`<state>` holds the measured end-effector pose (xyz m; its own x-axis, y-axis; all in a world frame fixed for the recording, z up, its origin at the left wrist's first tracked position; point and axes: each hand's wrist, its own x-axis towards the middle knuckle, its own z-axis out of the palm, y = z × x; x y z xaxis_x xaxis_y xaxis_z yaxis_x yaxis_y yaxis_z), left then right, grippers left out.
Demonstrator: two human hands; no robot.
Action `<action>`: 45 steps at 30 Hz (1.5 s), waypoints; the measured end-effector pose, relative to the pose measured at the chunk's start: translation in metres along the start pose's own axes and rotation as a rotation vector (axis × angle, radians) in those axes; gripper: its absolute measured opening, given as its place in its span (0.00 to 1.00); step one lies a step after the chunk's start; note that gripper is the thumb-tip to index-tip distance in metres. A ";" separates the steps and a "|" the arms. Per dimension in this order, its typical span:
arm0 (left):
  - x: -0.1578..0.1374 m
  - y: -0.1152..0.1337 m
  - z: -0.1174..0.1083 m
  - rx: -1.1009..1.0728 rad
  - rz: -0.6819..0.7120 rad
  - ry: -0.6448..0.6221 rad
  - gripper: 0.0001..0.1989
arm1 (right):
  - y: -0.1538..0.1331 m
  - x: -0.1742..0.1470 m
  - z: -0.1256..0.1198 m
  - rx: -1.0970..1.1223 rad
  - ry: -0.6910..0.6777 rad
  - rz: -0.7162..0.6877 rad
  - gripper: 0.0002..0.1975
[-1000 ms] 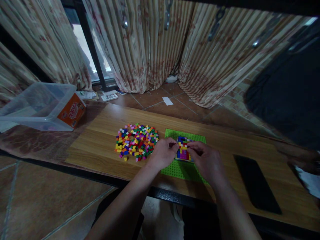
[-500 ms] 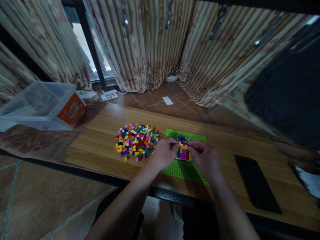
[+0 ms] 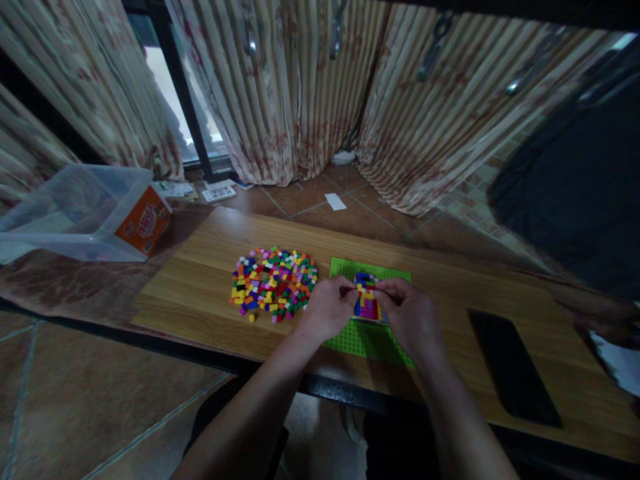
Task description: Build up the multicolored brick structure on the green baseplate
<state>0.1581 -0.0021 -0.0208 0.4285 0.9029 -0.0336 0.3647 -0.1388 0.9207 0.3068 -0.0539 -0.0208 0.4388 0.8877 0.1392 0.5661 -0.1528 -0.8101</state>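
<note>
Across the lower half of the view runs a wooden desk (image 3: pixel 190 273). Around the green baseplate (image 3: pixel 345 341), a clear plastic box (image 3: pixel 95 245) lies between nine and ten o'clock, the brick pile (image 3: pixel 274 285) at nine, a flat black slab (image 3: pixel 515 367) between three and four. Left hand (image 3: pixel 327 307) and right hand (image 3: pixel 413 317) touch the brick block (image 3: pixel 367 308) over the baseplate, at its nine and three; thumbs and fingertips are drawn close, but whether they pinch anything I cannot tell.
</note>
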 end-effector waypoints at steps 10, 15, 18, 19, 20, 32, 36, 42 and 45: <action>0.002 -0.003 -0.003 -0.062 0.001 -0.011 0.09 | -0.001 0.000 -0.005 0.043 0.018 -0.033 0.11; 0.011 -0.013 -0.025 -0.191 0.031 0.154 0.08 | -0.012 -0.007 -0.003 0.073 0.139 -0.072 0.11; 0.014 -0.015 -0.047 -0.360 -0.014 0.347 0.07 | -0.026 -0.020 0.007 0.119 0.109 -0.159 0.10; 0.014 -0.015 -0.055 -0.416 -0.037 0.415 0.07 | -0.031 -0.024 0.011 0.114 0.068 -0.205 0.09; 0.014 -0.015 -0.062 -0.468 -0.060 0.479 0.07 | -0.035 -0.029 0.016 0.093 0.010 -0.258 0.09; 0.006 -0.015 -0.086 -0.730 -0.098 0.589 0.09 | -0.038 -0.046 0.071 -0.179 -0.283 -0.439 0.10; 0.007 -0.016 -0.084 -0.720 -0.118 0.564 0.08 | -0.038 -0.045 0.080 -0.233 -0.289 -0.413 0.11; 0.006 -0.014 -0.082 -0.684 -0.137 0.536 0.06 | -0.041 -0.044 0.089 -0.251 -0.313 -0.395 0.13; 0.005 -0.013 -0.082 -0.661 -0.139 0.525 0.05 | -0.040 -0.043 0.092 -0.231 -0.306 -0.398 0.14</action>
<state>0.0876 0.0382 -0.0008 -0.0819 0.9883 -0.1289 -0.2415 0.1058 0.9646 0.2011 -0.0460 -0.0465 -0.0436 0.9768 0.2098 0.8005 0.1598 -0.5776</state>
